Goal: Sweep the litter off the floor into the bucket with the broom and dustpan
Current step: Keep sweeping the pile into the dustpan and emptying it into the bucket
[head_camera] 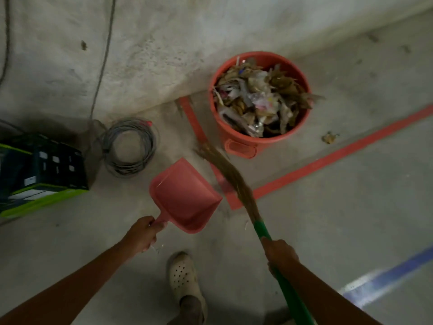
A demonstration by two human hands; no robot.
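Observation:
An orange bucket (239, 141) stands by the wall, heaped with paper scraps and dry leaves. My left hand (143, 233) grips the handle of a pink dustpan (185, 195), whose pan looks empty and points toward the bucket. My right hand (280, 254) grips the green handle of a broom (234, 177); its brown bristles reach the floor just left of the bucket's base. One small piece of litter (330, 137) lies on the floor to the bucket's right.
A coil of grey cable (128, 146) lies left of the dustpan. A green and black box (39, 174) sits at far left. Orange tape lines (339, 158) and a blue line (393, 275) mark the concrete floor. My foot in a pale clog (184, 277) is below.

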